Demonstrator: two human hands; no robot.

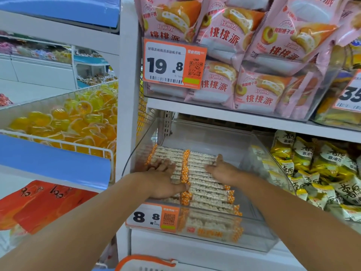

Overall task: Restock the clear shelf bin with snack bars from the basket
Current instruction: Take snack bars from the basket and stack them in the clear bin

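Note:
The clear shelf bin (259,241) sits on the lower shelf and holds two rows of white snack bars (207,194) with orange wrapper ends. My left hand (164,178) lies flat on the left row, fingers straight and spread. My right hand (222,169) rests flat on the right row, fingers pointing to the back of the bin. Neither hand grips a bar. Only the orange rim of the basket (144,261) shows at the bottom edge; its contents are hidden.
A price tag reading 8.8 (152,217) hangs on the bin's front. Pink cake packs (254,55) fill the bin on the shelf above. Yellow snack packs (322,173) lie to the right. Yellow jelly cups (64,122) fill a wire tray to the left.

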